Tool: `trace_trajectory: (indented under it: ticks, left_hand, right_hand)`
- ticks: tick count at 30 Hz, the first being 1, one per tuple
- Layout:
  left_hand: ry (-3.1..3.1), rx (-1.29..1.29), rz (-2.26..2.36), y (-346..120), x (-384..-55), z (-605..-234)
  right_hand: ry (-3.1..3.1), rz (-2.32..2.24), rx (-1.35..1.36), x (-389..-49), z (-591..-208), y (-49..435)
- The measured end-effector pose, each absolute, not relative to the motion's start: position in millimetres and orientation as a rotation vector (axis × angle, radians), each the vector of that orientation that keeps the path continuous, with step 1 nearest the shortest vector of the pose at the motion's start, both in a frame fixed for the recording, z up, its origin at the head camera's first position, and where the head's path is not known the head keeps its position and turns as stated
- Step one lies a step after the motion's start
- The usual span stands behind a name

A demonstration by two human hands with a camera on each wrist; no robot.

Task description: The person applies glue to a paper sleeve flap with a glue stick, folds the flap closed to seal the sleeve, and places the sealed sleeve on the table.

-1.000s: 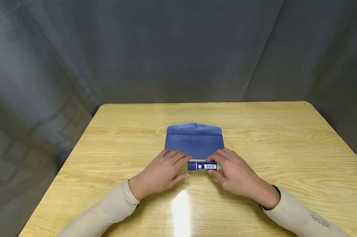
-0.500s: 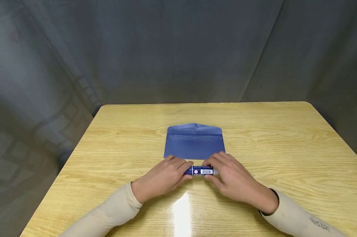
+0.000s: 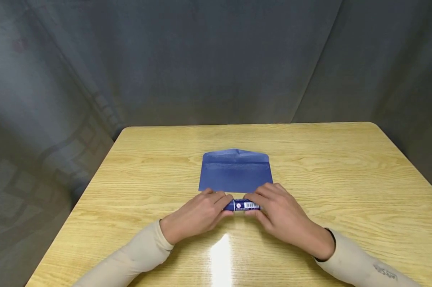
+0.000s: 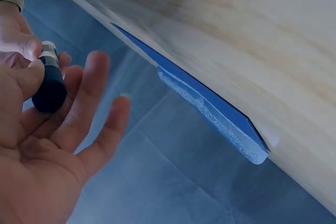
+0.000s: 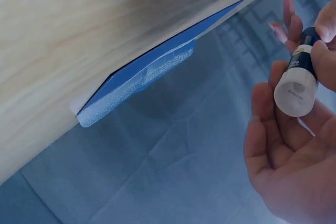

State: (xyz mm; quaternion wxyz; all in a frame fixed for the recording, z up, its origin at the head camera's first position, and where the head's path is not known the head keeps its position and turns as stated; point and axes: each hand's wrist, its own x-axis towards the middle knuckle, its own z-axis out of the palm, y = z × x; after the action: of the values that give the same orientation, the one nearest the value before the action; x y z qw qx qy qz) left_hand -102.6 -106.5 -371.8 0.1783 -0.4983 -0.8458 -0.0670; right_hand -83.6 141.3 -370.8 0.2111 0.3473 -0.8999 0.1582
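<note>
Between my two hands is a glue stick [image 3: 242, 205] with a blue cap and a barcode label, held sideways in the head view. My left hand [image 3: 201, 213] pinches the blue cap [image 4: 50, 90] between thumb and index finger, and its other fingers spread outward. Around the body near the opposite end, my right hand [image 3: 285, 213] has its thumb and fingers. That end shows a white hollow base [image 5: 295, 98] in the right wrist view. Just beyond the hands lies a blue envelope [image 3: 235, 175], its flap unfolded toward the far side.
A light wood-grain table [image 3: 148, 159] carries the envelope. Dark grey curtains [image 3: 216, 59] hang behind the table and at its sides. Bright light reflects off the near part of the tabletop.
My left hand has closed its thumb and index finger on the cap, after being beside it. The glue stick has come slightly closer and to the left, with the right hand following.
</note>
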Motion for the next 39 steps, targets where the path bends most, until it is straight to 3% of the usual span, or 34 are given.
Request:
trace_trajectory:
  ticks: [39]
  left_hand:
    - [-2.401,-1.187,-0.262,-125,-125,-368]
  right_hand:
    - [-2.768,0.522,0.786,-91,-367,149]
